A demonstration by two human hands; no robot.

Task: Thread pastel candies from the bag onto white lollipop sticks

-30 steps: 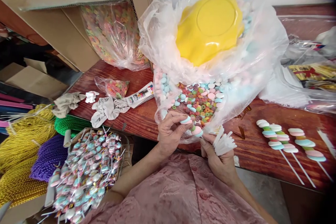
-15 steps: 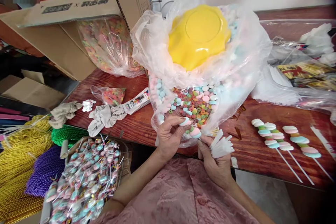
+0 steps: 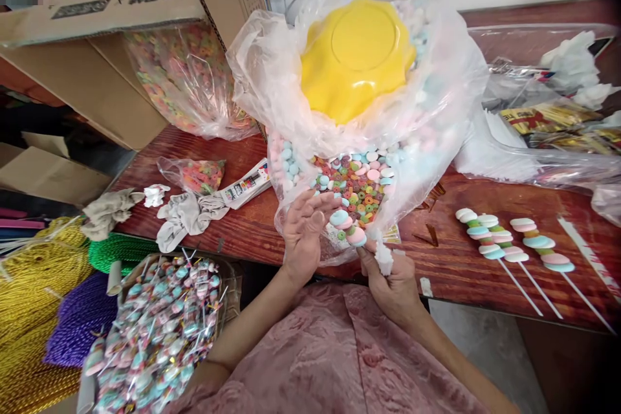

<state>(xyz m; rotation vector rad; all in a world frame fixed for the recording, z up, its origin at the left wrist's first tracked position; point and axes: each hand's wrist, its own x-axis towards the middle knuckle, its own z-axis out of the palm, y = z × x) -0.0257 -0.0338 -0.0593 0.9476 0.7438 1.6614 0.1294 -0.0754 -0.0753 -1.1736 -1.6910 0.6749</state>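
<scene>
My right hand (image 3: 395,281) is closed round the lower end of a candy skewer (image 3: 357,236), threaded with pink and blue marshmallows and a green gummy ring. A bundle of white sticks (image 3: 384,259), seen nearly end-on, is in the same hand. Just left of the skewer, my left hand (image 3: 303,236) is open with its fingers spread and nothing in it. Beyond both hands lie loose gummy rings (image 3: 361,197) and pastel marshmallows (image 3: 372,174), in the mouth of a large see-through plastic bag (image 3: 436,123).
A yellow scalloped bowl (image 3: 356,58) rests upside down on the bag. Finished-looking skewers (image 3: 490,236) lie at right. A box of wrapped skewers (image 3: 160,330) stands lower left, beside coloured cords (image 3: 77,323). A cardboard box (image 3: 111,77) holds bagged gummy rings (image 3: 184,84).
My left hand has let go of the skewer's top marshmallow and spread its fingers. The right hand has tilted its stick bundle, still holding the skewer. The camera view has shifted slightly.
</scene>
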